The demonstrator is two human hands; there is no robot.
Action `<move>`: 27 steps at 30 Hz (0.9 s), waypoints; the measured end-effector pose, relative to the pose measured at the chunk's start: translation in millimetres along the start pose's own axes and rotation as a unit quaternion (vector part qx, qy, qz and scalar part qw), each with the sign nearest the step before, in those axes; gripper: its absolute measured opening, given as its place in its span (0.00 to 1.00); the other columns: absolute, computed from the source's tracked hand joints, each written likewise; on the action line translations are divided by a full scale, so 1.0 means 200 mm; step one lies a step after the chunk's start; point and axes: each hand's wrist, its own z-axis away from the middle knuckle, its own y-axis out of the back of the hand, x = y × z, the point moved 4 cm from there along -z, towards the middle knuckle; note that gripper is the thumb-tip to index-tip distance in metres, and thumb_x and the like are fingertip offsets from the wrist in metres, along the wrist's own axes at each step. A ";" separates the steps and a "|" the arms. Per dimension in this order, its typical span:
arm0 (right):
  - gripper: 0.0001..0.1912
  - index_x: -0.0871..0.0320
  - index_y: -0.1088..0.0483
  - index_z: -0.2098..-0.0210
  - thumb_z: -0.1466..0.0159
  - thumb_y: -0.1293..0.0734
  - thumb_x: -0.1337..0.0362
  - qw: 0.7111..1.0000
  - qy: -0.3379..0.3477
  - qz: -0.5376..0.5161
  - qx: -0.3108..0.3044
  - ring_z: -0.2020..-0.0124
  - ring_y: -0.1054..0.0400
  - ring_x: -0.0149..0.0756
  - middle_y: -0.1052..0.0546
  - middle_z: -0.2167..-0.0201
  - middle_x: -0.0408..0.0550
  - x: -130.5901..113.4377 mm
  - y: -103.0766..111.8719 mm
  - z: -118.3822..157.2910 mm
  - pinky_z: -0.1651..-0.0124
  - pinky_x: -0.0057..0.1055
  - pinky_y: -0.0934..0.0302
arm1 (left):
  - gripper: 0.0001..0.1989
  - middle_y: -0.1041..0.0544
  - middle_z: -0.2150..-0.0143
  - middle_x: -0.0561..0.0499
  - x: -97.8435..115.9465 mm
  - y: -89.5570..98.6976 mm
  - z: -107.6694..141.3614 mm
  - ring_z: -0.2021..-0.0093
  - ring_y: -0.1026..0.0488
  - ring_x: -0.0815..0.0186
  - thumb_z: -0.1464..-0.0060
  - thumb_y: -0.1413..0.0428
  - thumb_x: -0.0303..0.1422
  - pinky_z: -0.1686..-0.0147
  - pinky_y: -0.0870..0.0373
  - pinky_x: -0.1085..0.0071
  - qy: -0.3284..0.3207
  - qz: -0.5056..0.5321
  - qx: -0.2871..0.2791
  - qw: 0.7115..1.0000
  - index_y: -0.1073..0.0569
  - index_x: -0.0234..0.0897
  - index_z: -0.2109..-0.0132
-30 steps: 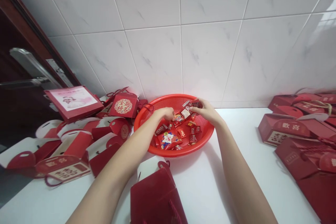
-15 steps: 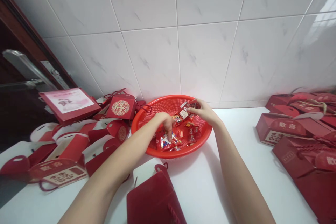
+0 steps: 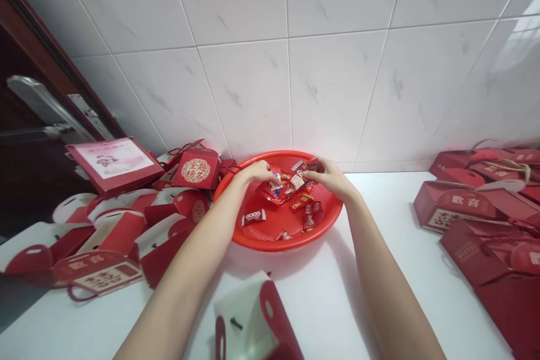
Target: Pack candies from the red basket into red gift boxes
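Observation:
Both my hands are inside a red plastic basket [image 3: 280, 244] with a mesh wall. My left hand [image 3: 258, 171] pinches a red candy packet [image 3: 276, 196] with a colourful print, at the basket's far side. Closed around several small wrapped candies [image 3: 297, 181], my right hand [image 3: 327, 178] is at the right rim. More wrapped candies [image 3: 311, 215] lie on the basket floor, and a single red-and-white wrapped candy [image 3: 253, 216] lies at its left. In front of the basket stands an open red gift box [image 3: 248, 315], its pale inside showing.
Open red boxes [image 3: 112, 242] crowd the left of the white table [image 3: 320, 304], with a picture-topped box [image 3: 113, 163] behind. Red boxes [image 3: 455, 205] also line the right side. A tiled wall [image 3: 333, 95] rises behind; a door handle [image 3: 46, 107] is at left.
My left hand has moved the candy packet away from me toward the far side, uncovering the candy at left. The near box has shifted, showing more of its inside. My right hand stays nearly still.

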 end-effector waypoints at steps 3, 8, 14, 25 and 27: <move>0.12 0.58 0.29 0.62 0.45 0.29 0.64 1.000 0.003 0.000 0.003 0.63 0.28 0.38 0.22 0.64 0.48 -0.01 0.00 0.00 0.58 0.38 0.33 | 0.15 0.34 0.85 0.57 -0.03 0.01 -0.02 0.79 0.38 0.69 0.72 0.31 0.33 0.79 0.48 0.71 0.012 0.003 0.031 0.999 0.33 0.37 0.84; 0.12 0.58 0.29 0.61 0.44 0.29 0.64 1.000 0.000 0.010 0.001 0.62 0.27 0.38 0.22 0.63 0.48 -0.01 0.00 0.00 0.58 0.38 0.33 | 0.18 0.35 0.85 0.60 -0.03 0.02 -0.02 0.80 0.40 0.72 0.74 0.31 0.30 0.79 0.49 0.73 0.005 0.031 0.056 0.998 0.35 0.38 0.84; 0.12 0.58 0.30 0.61 0.44 0.30 0.63 1.000 -0.002 0.015 0.000 0.62 0.27 0.38 0.22 0.63 0.49 -0.01 0.00 0.01 0.57 0.38 0.33 | 0.18 0.33 0.85 0.59 -0.03 0.02 -0.02 0.81 0.40 0.72 0.78 0.29 0.29 0.80 0.48 0.73 0.003 0.062 0.052 0.997 0.33 0.37 0.84; 0.12 0.59 0.29 0.60 0.44 0.30 0.64 1.000 -0.019 0.011 0.009 0.61 0.28 0.38 0.22 0.62 0.50 -0.03 0.00 0.02 0.56 0.38 0.33 | 0.08 0.23 0.76 0.52 0.02 0.03 0.01 0.75 0.30 0.69 0.58 0.34 0.32 0.73 0.34 0.73 -0.002 0.124 0.077 0.989 0.26 0.35 0.74; 0.12 0.59 0.29 0.60 0.45 0.30 0.64 1.000 -0.016 0.010 0.007 0.61 0.28 0.38 0.22 0.62 0.50 -0.03 0.00 0.02 0.57 0.37 0.33 | 0.08 0.24 0.77 0.53 0.02 0.03 0.02 0.75 0.29 0.69 0.58 0.35 0.31 0.73 0.33 0.73 0.007 0.107 0.084 0.991 0.27 0.35 0.75</move>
